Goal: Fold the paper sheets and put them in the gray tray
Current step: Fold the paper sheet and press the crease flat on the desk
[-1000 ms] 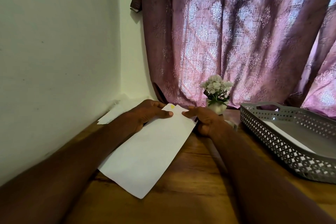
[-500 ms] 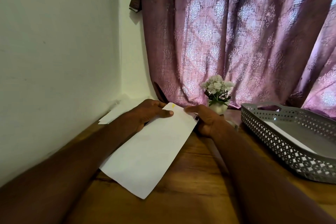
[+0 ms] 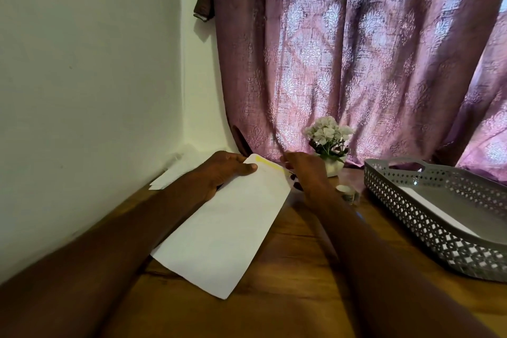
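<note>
A white paper sheet point(image 3: 227, 228), folded into a long strip, lies slanted on the wooden table point(image 3: 296, 269). A yellow streak shows along its far edge. My left hand point(image 3: 219, 173) holds the far left corner, thumb on top of the paper. My right hand point(image 3: 304, 170) pinches the far right corner, and its fingertips are hidden behind the hand. The gray tray point(image 3: 406, 214) with perforated walls stands to the right, apart from both hands, with a white folded sheet point(image 3: 430, 203) lying inside it.
More white sheets point(image 3: 170, 175) lie in the back left corner against the wall. A small pot of white flowers point(image 3: 329, 143) stands just behind my right hand, a small round white object point(image 3: 347, 192) beside my wrist. A purple curtain hangs behind.
The far edge of the sheet has come up a little between my hands, showing more of the yellow streak. My right hand has shifted slightly along that edge.
</note>
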Motion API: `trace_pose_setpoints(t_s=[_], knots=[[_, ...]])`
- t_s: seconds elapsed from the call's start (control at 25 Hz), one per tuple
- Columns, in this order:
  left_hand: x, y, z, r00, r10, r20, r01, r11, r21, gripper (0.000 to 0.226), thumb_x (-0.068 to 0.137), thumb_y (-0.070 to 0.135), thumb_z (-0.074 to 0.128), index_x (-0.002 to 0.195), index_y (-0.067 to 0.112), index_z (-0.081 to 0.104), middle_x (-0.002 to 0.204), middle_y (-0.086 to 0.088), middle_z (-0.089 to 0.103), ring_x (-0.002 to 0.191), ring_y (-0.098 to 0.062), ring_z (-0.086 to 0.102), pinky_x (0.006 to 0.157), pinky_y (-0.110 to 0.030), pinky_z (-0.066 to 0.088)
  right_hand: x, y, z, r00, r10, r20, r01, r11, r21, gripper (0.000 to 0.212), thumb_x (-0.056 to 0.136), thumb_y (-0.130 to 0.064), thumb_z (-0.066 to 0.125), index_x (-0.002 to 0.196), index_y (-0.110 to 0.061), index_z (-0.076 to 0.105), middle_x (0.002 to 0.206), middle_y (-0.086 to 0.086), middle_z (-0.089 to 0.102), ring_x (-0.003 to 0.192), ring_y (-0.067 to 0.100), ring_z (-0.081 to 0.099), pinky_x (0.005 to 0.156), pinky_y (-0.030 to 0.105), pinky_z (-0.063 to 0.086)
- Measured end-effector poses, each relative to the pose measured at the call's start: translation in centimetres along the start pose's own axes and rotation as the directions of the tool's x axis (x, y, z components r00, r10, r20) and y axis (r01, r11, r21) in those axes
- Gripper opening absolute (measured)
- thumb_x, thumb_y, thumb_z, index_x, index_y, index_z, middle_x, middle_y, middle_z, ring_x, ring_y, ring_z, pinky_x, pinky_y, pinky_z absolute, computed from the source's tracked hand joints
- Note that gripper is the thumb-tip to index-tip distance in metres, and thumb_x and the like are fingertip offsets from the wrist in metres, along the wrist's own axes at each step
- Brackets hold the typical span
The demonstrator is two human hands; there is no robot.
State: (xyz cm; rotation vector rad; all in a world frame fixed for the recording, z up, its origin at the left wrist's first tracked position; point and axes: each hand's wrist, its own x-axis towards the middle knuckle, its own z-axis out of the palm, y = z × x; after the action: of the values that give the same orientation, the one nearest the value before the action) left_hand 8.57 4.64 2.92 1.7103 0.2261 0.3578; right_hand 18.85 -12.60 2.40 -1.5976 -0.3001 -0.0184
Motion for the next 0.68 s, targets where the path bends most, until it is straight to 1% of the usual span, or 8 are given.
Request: trace_pose_setpoints(t_s=[0.08,0.16,0.24,0.32,0.4,0.48,0.6,0.68], knots=[[0.2,0.0,-0.2,1.000,0.004,-0.026,-0.004,1.000,-0.001,0.029,0.088,0.018,0.080,0.112,0.001,0.075,0.107,-0.019,0.078,0.083,-0.027,0.075,0.083,-0.035,0.062,-0.1,0.1,0.4,0.998,-0.070,0.000,0.070,0.993,-0.092,0.028,0.089,-0.033,0.064,0.069,-0.021,0.081,0.085,0.002,0.077,0.074,0.017,0.066,0.069,0.033,0.052],[0.3,0.0,-0.2,0.999,0.005,-0.039,-0.005,1.000,0.014,0.032,0.090,0.019,0.079,0.115,0.000,0.074,0.111,-0.021,0.076,0.095,-0.033,0.073,0.096,-0.044,0.058,-0.4,0.2,0.5,0.996,-0.088,-0.005,0.086,0.984,-0.159,0.033,0.091,-0.039,0.062,0.073,-0.021,0.083,0.086,0.003,0.078,0.089,0.024,0.071,0.085,0.039,0.055],[0.4,0.0,-0.1,0.999,0.008,-0.040,-0.007,1.000,0.028,0.032,0.090,0.019,0.079,0.116,0.000,0.074,0.112,-0.021,0.076,0.098,-0.034,0.072,0.100,-0.046,0.057,-0.5,0.3,0.5,0.994,-0.106,-0.009,0.102,0.974,-0.202,0.035,0.092,-0.042,0.061,0.077,-0.020,0.083,0.088,0.005,0.078,0.093,0.026,0.071,0.088,0.039,0.054],[0.4,0.0,-0.1,0.999,0.015,-0.035,-0.013,0.999,0.041,0.034,0.090,0.020,0.079,0.117,0.001,0.073,0.114,-0.020,0.076,0.096,-0.031,0.072,0.100,-0.045,0.056,-0.6,0.0,0.5,0.995,-0.104,0.006,0.103,0.971,-0.218,0.036,0.090,-0.043,0.061,0.071,-0.022,0.082,0.088,0.006,0.078,0.093,0.027,0.071,0.090,0.040,0.055],[0.4,-0.1,-0.2,0.999,0.015,-0.031,-0.013,0.999,0.053,0.035,0.090,0.021,0.080,0.118,0.002,0.073,0.115,-0.019,0.076,0.100,-0.032,0.072,0.102,-0.046,0.055,-0.9,-0.2,0.7,0.996,-0.090,0.020,0.092,0.974,-0.208,0.039,0.089,-0.046,0.062,0.061,-0.026,0.080,0.082,0.004,0.077,0.090,0.027,0.072,0.090,0.040,0.056],[0.5,-0.1,-0.2,0.999,0.012,-0.037,-0.010,0.998,0.054,0.036,0.090,0.022,0.080,0.120,0.003,0.073,0.115,-0.018,0.075,0.107,-0.035,0.072,0.104,-0.047,0.055,-1.0,-0.2,0.7,0.995,-0.086,0.040,0.092,0.974,-0.205,0.046,0.091,-0.049,0.062,0.057,-0.024,0.078,0.075,0.004,0.077,0.087,0.027,0.072,0.086,0.039,0.055],[0.6,0.0,-0.2,0.999,0.015,-0.050,-0.012,0.999,0.046,0.036,0.089,0.022,0.080,0.120,0.005,0.073,0.115,-0.016,0.076,0.104,-0.032,0.072,0.100,-0.042,0.057,-0.7,-0.1,0.6,0.995,-0.075,0.068,0.088,0.972,-0.217,0.050,0.091,-0.056,0.064,0.068,-0.015,0.079,0.083,0.010,0.077,0.082,0.026,0.070,0.079,0.037,0.053],[0.6,0.1,-0.2,0.998,0.024,-0.059,-0.021,0.999,0.045,0.036,0.089,0.022,0.081,0.120,0.006,0.073,0.114,-0.015,0.076,0.097,-0.028,0.072,0.094,-0.038,0.058,-0.4,-0.1,0.4,0.994,-0.086,0.064,0.102,0.950,-0.295,0.051,0.088,-0.059,0.067,0.072,-0.012,0.075,0.083,0.010,0.075,0.076,0.022,0.068,0.073,0.033,0.050]])
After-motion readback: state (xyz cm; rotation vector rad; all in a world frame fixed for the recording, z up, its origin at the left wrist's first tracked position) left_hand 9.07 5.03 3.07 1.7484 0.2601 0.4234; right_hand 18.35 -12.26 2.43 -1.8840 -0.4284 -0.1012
